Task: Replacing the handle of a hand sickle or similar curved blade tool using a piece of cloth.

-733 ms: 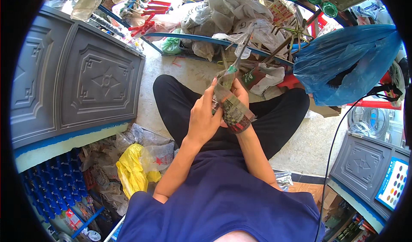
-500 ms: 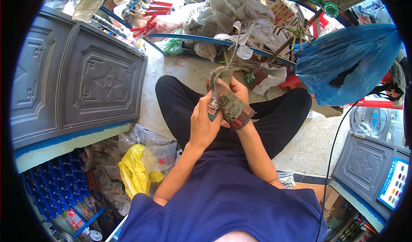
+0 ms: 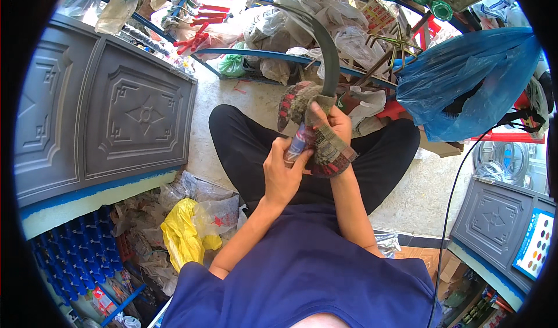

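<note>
Grey curved strip (image 3: 326, 54) — arcing up from both hands.

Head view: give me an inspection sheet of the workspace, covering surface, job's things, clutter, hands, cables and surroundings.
Surface: pale concrete floor; person sits on it, legs folded.
Job's things: dark curved strip rising from the hands; worn knitted glove at the right wrist; small can, partly hidden.
Clutter: yellow bag, clear plastic wrappers, red clips.
Hands: left hand fingers around the can; right hand pinching the strip's base.
Cables: thin black cable at right.
Surroundings: grey embossed panels, blue plastic bag, blue crate.
</note>
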The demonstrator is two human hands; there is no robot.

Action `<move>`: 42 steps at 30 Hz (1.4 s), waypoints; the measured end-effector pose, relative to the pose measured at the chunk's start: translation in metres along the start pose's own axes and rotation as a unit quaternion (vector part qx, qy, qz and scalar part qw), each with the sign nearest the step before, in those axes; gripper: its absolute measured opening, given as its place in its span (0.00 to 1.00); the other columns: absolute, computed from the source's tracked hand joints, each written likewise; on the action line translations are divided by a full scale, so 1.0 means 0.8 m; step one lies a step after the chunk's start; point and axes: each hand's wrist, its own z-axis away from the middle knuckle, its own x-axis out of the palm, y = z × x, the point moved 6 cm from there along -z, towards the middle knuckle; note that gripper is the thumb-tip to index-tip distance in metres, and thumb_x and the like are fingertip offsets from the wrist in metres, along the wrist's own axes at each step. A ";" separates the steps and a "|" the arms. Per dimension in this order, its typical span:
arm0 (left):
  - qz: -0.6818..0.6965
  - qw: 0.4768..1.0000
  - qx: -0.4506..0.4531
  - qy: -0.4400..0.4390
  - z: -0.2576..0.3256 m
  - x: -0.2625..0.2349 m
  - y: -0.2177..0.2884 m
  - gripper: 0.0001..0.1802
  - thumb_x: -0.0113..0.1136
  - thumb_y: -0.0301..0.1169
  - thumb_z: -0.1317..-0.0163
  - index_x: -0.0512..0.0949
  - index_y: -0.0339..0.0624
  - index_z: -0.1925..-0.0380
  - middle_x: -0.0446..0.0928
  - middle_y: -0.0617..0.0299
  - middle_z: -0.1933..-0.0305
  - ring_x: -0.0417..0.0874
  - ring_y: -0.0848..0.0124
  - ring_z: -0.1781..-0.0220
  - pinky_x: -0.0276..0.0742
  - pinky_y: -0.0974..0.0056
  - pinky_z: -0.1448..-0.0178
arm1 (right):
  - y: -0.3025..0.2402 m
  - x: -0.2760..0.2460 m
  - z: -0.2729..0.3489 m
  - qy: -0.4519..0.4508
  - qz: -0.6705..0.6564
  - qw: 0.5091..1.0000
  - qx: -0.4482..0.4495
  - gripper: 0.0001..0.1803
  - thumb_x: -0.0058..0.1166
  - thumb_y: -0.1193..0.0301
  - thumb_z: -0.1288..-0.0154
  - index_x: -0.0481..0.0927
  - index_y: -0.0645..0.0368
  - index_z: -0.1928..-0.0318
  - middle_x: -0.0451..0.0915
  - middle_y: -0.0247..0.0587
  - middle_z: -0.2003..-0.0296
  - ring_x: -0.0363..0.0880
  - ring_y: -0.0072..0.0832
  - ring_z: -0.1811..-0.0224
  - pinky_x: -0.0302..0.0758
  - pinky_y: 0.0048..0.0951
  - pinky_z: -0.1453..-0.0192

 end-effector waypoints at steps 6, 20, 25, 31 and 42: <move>0.277 0.948 -0.116 -0.107 -0.016 0.007 -0.007 0.18 0.62 0.36 0.30 0.70 0.35 0.51 0.78 0.62 0.66 0.79 0.77 0.69 0.75 0.72 0.65 | 0.011 -0.012 0.002 -0.008 0.038 0.999 0.017 0.15 0.59 0.64 0.28 0.83 0.64 0.52 0.82 0.28 0.69 0.76 0.12 0.72 0.71 0.18 0.70; 0.102 0.988 -0.075 -0.090 0.004 -0.017 -0.019 0.16 0.67 0.33 0.34 0.77 0.32 0.53 0.82 0.61 0.62 0.79 0.81 0.63 0.75 0.73 0.61 | -0.032 -0.032 -0.006 0.040 0.044 0.997 -0.039 0.12 0.64 0.65 0.32 0.84 0.63 0.59 0.81 0.28 0.70 0.75 0.13 0.71 0.70 0.17 0.68; 0.048 0.978 -0.094 -0.178 -0.003 -0.032 -0.019 0.16 0.68 0.30 0.36 0.77 0.33 0.53 0.80 0.66 0.67 0.78 0.81 0.68 0.73 0.75 0.65 | -0.048 -0.031 -0.007 0.028 0.085 0.996 -0.020 0.11 0.64 0.66 0.33 0.83 0.63 0.60 0.80 0.29 0.73 0.74 0.14 0.76 0.69 0.19 0.74; -0.054 0.969 -0.082 -0.227 -0.010 -0.066 -0.008 0.16 0.69 0.27 0.39 0.80 0.33 0.53 0.82 0.66 0.67 0.78 0.82 0.66 0.75 0.73 0.63 | -0.075 -0.044 -0.017 0.039 0.098 0.993 -0.046 0.11 0.66 0.68 0.34 0.84 0.63 0.57 0.81 0.30 0.72 0.76 0.15 0.75 0.70 0.19 0.74; 0.531 0.842 -0.027 0.091 -0.043 -0.122 0.055 0.25 0.49 0.53 0.29 0.75 0.39 0.57 0.78 0.51 0.64 0.82 0.60 0.61 0.73 0.58 0.45 | -0.049 -0.039 -0.015 0.086 -0.053 0.990 -0.099 0.11 0.62 0.72 0.32 0.81 0.62 0.52 0.83 0.31 0.66 0.80 0.15 0.69 0.75 0.18 0.67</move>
